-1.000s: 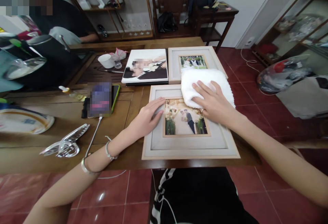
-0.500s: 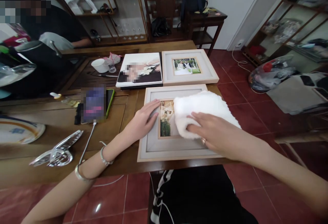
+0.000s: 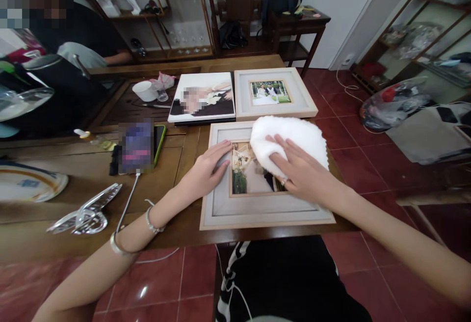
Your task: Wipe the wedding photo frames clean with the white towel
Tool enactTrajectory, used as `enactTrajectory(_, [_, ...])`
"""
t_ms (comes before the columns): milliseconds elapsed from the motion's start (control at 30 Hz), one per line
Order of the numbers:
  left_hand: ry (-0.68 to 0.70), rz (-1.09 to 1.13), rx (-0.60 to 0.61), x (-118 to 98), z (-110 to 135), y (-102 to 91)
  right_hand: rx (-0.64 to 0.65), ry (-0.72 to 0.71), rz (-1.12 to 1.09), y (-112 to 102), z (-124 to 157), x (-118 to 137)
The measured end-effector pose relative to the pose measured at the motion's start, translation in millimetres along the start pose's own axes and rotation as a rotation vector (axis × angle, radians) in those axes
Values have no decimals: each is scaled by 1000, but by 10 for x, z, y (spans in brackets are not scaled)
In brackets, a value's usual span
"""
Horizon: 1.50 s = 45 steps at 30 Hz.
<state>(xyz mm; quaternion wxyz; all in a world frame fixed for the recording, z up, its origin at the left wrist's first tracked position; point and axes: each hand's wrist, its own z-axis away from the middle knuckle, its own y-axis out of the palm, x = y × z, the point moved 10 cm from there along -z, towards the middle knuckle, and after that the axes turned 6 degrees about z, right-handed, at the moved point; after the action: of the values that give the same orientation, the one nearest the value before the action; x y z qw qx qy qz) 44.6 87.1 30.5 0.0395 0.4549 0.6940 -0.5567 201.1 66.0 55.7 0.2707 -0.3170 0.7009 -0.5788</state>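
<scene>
A light wooden picture frame [image 3: 239,212] lies flat near the table's front edge, with a photo [image 3: 253,174] set in its pale mount. My left hand [image 3: 206,171] rests on the frame's left side, fingers stretched out and holding nothing. Under my right hand [image 3: 303,172] is a fluffy white cloth [image 3: 294,133], gripped and pressed onto the upper right of the frame. The cloth hides that corner and part of the photo. Just behind stand a second framed photo [image 3: 270,91] and, to its left, a white-edged photo panel [image 3: 204,98], both lying flat.
On the wooden table [image 3: 172,224] at left are a phone [image 3: 159,145] on a cable, a dropper bottle [image 3: 95,140], a shiny silver ornament [image 3: 86,214] and a plate [image 3: 33,184]. A white cup [image 3: 144,91] stands farther back. Another person [image 3: 84,32] sits at the far left.
My right hand has slid the cloth up and away from me, uncovering more of the photo's lower part and the frame's lower right. My left hand stays on the frame.
</scene>
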Motion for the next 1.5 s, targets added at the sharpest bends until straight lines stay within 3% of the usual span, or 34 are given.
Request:
enactTrajectory(133, [5, 12, 5, 1, 2, 2, -159, 42, 48, -53, -188, -277])
enactTrajectory(233, [1, 10, 12, 1, -1, 5, -196, 83, 87, -50, -362, -403])
enactTrajectory(467, [-20, 27, 32, 5, -11, 9, -28, 115, 101, 185, -669, -402])
enactTrajectory(633, [-17, 30, 28, -1, -18, 3, -18, 89, 115, 202, -550, -266])
enactTrajectory(833, [-3, 18, 11, -2, -3, 10, 89, -57, 116, 184, -155, 193])
enactTrajectory(1000, [12, 9, 7, -12, 3, 24, 189, -186, -15, -29, 265, 576])
enactTrajectory(1167, [16, 0, 12, -10, 5, 23, 161, -231, -113, -244, 535, 826])
enactTrajectory(1333, [13, 10, 6, -5, 2, 23, 197, -191, -153, -95, 445, 768])
enactTrajectory(1500, [24, 14, 8, -25, -1, 15, 131, -112, -70, 55, 32, 388])
